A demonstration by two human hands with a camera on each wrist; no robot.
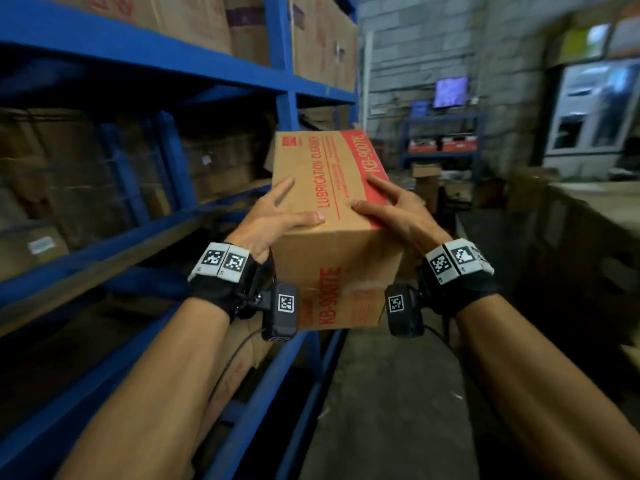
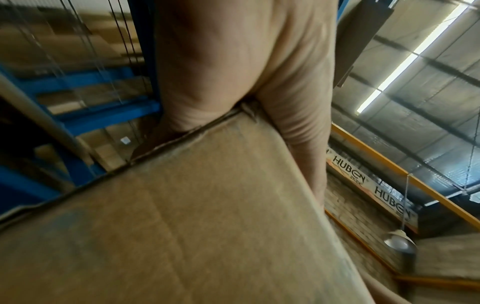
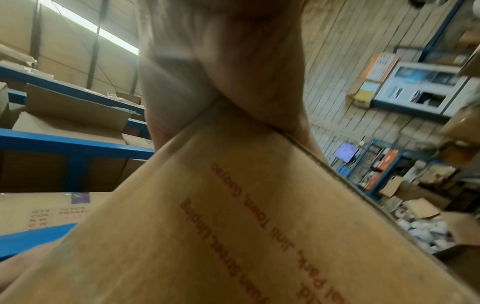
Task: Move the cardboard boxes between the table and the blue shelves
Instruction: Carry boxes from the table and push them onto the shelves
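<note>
A brown cardboard box (image 1: 332, 188) with red "LUBRICATION CLEANER" and "KB-9007E" print is held in the air in the aisle, just right of the blue shelves (image 1: 138, 53). My left hand (image 1: 277, 220) grips its near left top corner, thumb and forefinger lying on top. On the near right top corner my right hand (image 1: 398, 209) grips the same way. In the left wrist view my left hand (image 2: 233, 61) wraps the box (image 2: 207, 216) at its edge. The right wrist view has my right hand (image 3: 233, 61) clasped over the box (image 3: 233, 226) corner.
Stored cartons (image 1: 194, 19) fill the blue shelf levels on the left. A table (image 1: 588, 209) runs along the right. The concrete aisle floor (image 1: 398, 393) lies between them. A smaller blue rack (image 1: 443, 133), a monitor (image 1: 450, 91) and loose boxes stand at the far end.
</note>
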